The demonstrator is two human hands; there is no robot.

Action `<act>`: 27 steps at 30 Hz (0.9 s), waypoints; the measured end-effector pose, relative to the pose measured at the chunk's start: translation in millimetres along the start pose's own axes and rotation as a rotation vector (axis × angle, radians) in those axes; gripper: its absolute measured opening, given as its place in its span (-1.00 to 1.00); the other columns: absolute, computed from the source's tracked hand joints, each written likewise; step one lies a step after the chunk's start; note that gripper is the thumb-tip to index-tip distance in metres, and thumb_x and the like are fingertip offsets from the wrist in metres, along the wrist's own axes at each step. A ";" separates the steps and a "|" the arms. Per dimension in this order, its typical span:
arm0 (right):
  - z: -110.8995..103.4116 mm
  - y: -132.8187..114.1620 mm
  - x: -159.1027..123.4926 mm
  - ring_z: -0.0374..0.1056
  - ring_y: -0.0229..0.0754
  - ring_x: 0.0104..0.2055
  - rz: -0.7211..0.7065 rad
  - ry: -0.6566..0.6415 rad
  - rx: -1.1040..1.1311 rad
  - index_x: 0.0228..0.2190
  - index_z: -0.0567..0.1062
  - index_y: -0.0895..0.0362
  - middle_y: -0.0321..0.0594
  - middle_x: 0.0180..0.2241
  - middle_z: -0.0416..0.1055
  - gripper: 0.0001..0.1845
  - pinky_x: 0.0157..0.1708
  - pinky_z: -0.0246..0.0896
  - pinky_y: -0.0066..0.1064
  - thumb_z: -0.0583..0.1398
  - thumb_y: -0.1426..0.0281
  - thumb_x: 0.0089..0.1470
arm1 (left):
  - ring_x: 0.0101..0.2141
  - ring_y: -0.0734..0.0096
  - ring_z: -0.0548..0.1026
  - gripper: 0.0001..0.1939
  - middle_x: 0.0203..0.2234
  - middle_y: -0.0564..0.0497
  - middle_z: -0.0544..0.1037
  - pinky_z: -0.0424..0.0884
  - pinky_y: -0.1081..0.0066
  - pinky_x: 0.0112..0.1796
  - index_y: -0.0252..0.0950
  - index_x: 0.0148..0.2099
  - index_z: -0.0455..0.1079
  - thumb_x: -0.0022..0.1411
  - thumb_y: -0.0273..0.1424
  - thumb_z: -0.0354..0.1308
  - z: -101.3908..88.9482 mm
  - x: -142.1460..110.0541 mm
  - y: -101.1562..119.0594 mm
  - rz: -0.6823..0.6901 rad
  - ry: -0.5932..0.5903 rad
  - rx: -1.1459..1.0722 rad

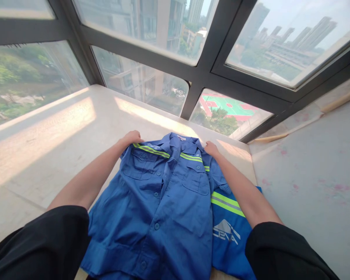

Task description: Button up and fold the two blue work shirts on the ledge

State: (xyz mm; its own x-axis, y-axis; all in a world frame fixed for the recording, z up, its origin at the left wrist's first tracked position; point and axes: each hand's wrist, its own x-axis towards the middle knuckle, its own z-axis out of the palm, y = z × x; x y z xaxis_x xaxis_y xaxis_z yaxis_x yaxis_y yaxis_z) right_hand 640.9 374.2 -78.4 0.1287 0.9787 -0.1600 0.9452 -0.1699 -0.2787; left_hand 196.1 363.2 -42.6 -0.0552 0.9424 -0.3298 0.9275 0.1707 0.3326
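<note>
A blue work shirt (163, 194) with yellow-green and grey reflective stripes, two chest pockets and a collar lies front side up, collar toward the windows. My left hand (132, 137) is closed on its shoulder at the left, fingers curled on the cloth. At the opposite shoulder my right hand (211, 148) grips the fabric in the same way. The shirt's left side falls slack under my left forearm. Partly beneath the shirt and my right forearm lies another blue garment (231, 229) with a reflective stripe and a white printed logo.
The pale sill-like surface (70, 144) carries patches of sunlight. Dark window frames (146, 56) close off the far side, with buildings and a sports court (227, 105) outside. A wall with faint pink flowers (315, 186) stands on the right.
</note>
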 end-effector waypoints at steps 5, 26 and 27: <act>4.3 10.2 0.2 0.44 -0.04 -0.13 -0.021 -0.043 0.012 -0.13 0.51 0.21 -0.08 -0.22 0.55 -0.61 -0.14 0.27 -0.37 0.19 0.49 -0.07 | -0.36 0.23 0.49 -0.70 -0.45 -0.07 0.53 0.38 0.37 -0.34 -0.32 -0.37 0.46 0.03 -0.15 0.25 -7.1 -11.7 -18.8 -0.165 0.357 -0.468; 8.0 -38.6 -3.1 0.42 -0.08 -0.16 -0.121 0.029 0.196 -0.13 0.53 0.20 -0.10 -0.21 0.53 -0.57 -0.16 0.25 -0.37 0.23 0.17 0.05 | -0.08 0.00 0.51 -0.51 -0.16 -0.29 0.58 0.39 0.29 -0.09 -0.39 -0.09 0.52 0.19 -0.07 0.09 34.4 5.3 90.5 0.170 0.057 -0.030; 5.5 -39.3 -3.8 0.42 -0.09 -0.21 -0.137 0.021 0.182 -0.21 0.56 0.19 -0.13 -0.27 0.54 -0.62 -0.20 0.24 -0.38 0.24 0.17 0.03 | -0.09 0.00 0.51 -0.58 -0.19 -0.30 0.59 0.39 0.29 -0.10 -0.39 -0.13 0.53 0.20 -0.14 0.08 37.8 3.7 96.1 0.170 0.063 -0.021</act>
State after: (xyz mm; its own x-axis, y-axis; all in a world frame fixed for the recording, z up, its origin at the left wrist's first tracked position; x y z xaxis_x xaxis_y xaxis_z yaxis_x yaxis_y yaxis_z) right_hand 601.7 376.5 -72.0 0.0111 0.9959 -0.0896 0.8850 -0.0514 -0.4627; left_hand 299.0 372.2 -45.3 0.0778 0.9743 -0.2112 0.9174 0.0129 0.3977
